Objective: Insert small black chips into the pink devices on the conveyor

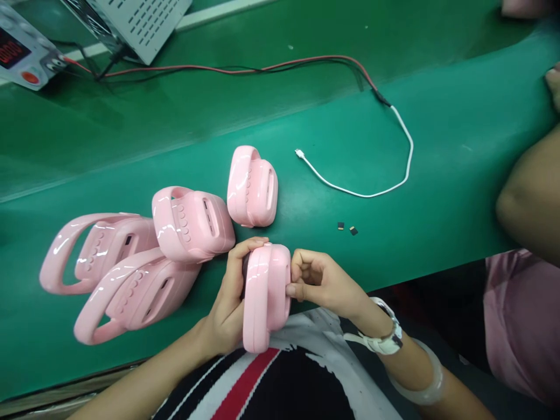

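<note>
My left hand [227, 312] is wrapped round a pink portable speaker [275, 286] with a carry handle, held up near the table's front edge. Closed in a pinch, my right hand [321, 283] touches that speaker's right side, where its thumb and curled forefinger meet the back panel. Whatever lies between those fingertips is hidden. Two tiny black memory cards, one nearer [353, 231] and one farther [340, 226], lie on the green table to the right. Several matching pink speakers stand to the left, the closest [262, 186] just beyond my hands; buttons and a port recess show on them.
A white USB cable [409, 169] curves across the green mat [455, 151], joined to red and black leads from a power supply [26, 52]. A grey vented metal box [144, 26] stands at the back left. Another person's arm [531, 192] is at the right.
</note>
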Demonstrator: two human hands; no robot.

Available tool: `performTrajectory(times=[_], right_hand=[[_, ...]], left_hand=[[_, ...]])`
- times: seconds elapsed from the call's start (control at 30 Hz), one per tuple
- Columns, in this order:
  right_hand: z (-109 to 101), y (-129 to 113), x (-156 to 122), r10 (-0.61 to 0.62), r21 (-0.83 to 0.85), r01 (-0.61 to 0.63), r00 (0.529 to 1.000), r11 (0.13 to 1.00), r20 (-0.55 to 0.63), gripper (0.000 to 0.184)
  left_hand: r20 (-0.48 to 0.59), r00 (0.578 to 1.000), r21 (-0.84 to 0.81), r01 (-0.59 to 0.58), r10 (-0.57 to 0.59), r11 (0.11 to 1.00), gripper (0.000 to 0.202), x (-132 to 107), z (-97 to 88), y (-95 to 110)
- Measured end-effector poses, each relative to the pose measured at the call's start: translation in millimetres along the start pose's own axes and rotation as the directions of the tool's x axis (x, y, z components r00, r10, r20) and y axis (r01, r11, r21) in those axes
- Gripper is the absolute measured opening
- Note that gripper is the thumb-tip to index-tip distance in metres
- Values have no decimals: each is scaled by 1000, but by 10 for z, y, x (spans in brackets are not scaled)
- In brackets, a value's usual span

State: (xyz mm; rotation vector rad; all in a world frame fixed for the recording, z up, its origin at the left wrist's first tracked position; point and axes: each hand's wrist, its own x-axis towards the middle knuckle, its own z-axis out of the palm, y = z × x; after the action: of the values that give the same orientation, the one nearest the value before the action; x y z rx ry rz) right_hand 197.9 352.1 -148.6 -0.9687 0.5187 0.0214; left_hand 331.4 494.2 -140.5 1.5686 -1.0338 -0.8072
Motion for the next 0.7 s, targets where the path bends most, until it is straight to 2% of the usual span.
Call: performTrajectory(times=[0.07, 0.17, 0.27, 0.33, 0.4, 0.47, 0.57, 0.63, 0.7], right_hand=[[-40, 21, 19, -1, 53, -2, 999, 999, 42, 43], [-109, -17, 55, -19, 33, 17, 998, 999, 61, 36], [-178, -164, 162, -117, -94, 114, 993, 989, -33, 28], [-202, -304, 301, -272, -283, 222, 950, 933, -153, 31], [-194, -446, 482, -459, -506, 315, 868, 803, -187, 46], [-161, -560, 674, -587, -665, 397, 806, 632, -77, 73], [-131, -663, 896, -617, -749, 508, 768, 425, 171, 106], [-171, -712, 958, -602, -755, 552, 752, 355, 267, 113], [-262, -767, 948, -582, -746, 577, 748, 332, 320, 114]], left_hand=[[75, 996, -19, 46, -45, 999, 50, -2, -67, 8], [167, 980, -45, 121, -112, 992, 66, 19, -160, 47], [181, 965, -76, 207, -191, 975, 79, 48, -184, 117], [147, 970, -102, 212, -196, 972, 82, 55, -160, 160], [109, 974, -145, 213, -198, 966, 86, 50, -124, 190], [80, 972, -179, 234, -223, 956, 91, 42, -90, 206], [45, 966, -188, 257, -253, 948, 95, 29, -60, 220], [25, 964, -160, 265, -264, 951, 93, 16, -60, 233], [32, 962, -88, 272, -271, 958, 86, 0, -86, 256]])
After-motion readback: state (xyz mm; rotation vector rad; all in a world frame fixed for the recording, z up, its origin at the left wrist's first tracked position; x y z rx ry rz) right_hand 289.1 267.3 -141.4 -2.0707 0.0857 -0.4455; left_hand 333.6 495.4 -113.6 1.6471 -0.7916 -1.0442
